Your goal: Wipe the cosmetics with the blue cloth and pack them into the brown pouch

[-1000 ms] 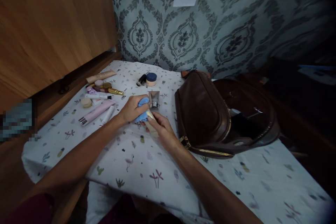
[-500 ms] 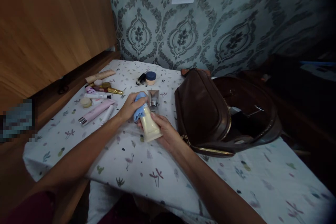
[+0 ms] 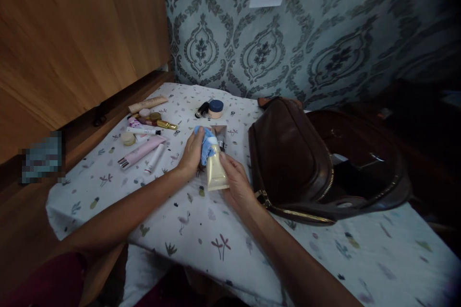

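Note:
Closed around a blue cloth [image 3: 206, 146], my left hand [image 3: 191, 152] presses it against the capped end of a pale yellow squeeze tube [image 3: 216, 173]. My right hand [image 3: 236, 177] grips the side of that tube, whose flat end points down toward me. Just behind the cloth lies a greyish tube with a silver cap [image 3: 220, 135], partly hidden. Farther back are a jar with a dark blue lid [image 3: 216, 108] and a small black item [image 3: 202, 109].
Several cosmetics lie at the left, among them a pink tube [image 3: 142, 152], a white tube [image 3: 154, 158] and a beige tube [image 3: 148, 104]. A brown leather bag [image 3: 291, 153] stands unzipped at the right. A wooden cabinet [image 3: 82, 33] overhangs the table's left side.
The yellow tube has turned a little more upright in my hands, and the cloth has shifted around its cap. The whole view has swung slightly left.

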`<state>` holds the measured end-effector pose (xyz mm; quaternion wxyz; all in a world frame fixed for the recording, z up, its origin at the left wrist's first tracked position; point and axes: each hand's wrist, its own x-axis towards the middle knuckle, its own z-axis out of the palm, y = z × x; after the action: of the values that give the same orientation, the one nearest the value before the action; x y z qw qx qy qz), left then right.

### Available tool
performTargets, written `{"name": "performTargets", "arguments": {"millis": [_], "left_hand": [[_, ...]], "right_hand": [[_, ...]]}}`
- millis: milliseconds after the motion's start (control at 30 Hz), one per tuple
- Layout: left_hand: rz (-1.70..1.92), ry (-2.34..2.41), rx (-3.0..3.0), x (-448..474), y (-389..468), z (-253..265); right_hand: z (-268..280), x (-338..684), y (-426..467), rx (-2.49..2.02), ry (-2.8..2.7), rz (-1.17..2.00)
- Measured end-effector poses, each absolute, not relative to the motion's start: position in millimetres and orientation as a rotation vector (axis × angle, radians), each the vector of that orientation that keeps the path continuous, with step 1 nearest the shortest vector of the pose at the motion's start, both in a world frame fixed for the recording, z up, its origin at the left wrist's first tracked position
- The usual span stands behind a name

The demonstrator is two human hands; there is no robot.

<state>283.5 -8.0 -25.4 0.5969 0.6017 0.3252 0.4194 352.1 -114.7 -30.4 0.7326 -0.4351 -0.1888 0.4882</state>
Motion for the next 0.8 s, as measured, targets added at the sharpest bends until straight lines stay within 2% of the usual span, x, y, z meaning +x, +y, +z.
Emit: {"name": "performTargets", "arguments": {"millis": [400,800], "left_hand": [[0.991,0.839,1.350,289,-20,-33],[0.973,0.725,1.132,298,-27,-44]], "right_hand": [[-37,352,-118,-1.061,-0.511,0.885],[-37,353,-122,-1.212,-0.697,0.607]]}}
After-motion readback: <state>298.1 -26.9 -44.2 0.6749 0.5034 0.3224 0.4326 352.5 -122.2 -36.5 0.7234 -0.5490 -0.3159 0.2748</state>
